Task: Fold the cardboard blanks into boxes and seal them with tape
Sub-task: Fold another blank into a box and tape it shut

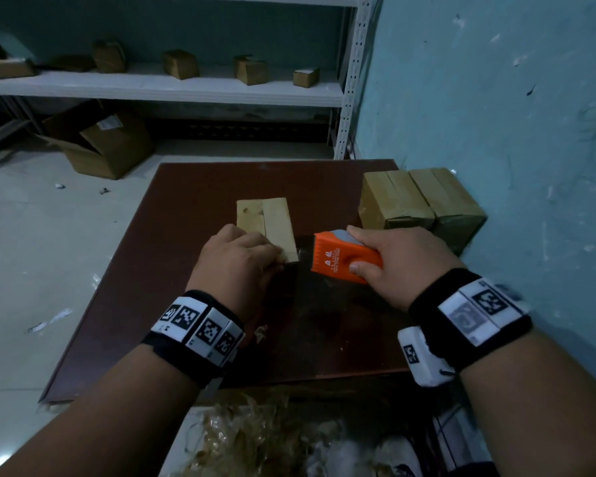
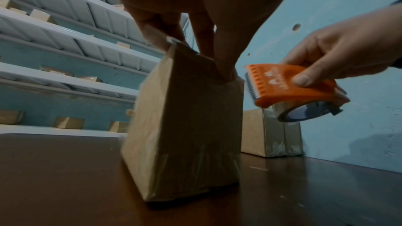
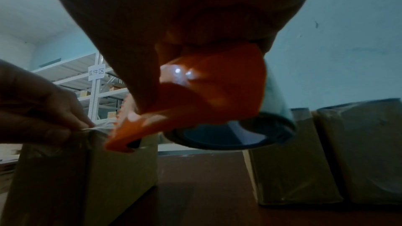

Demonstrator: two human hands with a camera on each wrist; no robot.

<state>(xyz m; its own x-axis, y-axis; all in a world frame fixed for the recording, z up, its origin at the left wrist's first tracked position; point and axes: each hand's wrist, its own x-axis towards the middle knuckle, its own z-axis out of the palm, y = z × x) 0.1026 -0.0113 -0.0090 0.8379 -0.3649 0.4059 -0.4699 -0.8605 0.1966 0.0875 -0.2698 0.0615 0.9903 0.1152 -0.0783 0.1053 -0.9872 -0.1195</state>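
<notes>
Head view: a person's two bare hands work over a dark brown wooden counter (image 1: 193, 208) set against a blue painted wall (image 1: 496, 98).
Box in work: a small tan cardboard box (image 1: 272, 222) stands near the middle of the counter, its top flaps closed along a centre seam.
Left hand: the left hand (image 1: 236, 261) rests on the near end of the box top; from the left wrist view its fingers (image 2: 202, 28) point down and press on the upper near edge, with clear tape wrinkled over that edge.
Right hand: the right hand (image 1: 398, 263) grips an orange plastic tape dispenser (image 1: 344, 258), thumb on its top and fingers curled around the far side.
Dispenser: it is held just right of the box and above the counter, its toothed edge toward the box; a roll of clear tape (image 2: 309, 112) sits under the orange body.
Finished boxes: two taped tan cardboard boxes (image 1: 424, 201) stand side by side, touching, at the far right of the counter by the wall.
Background: white metal shelving (image 1: 159, 86) with several small boxes, and a large open carton (image 1: 107, 142) on the floor at far left.
</notes>
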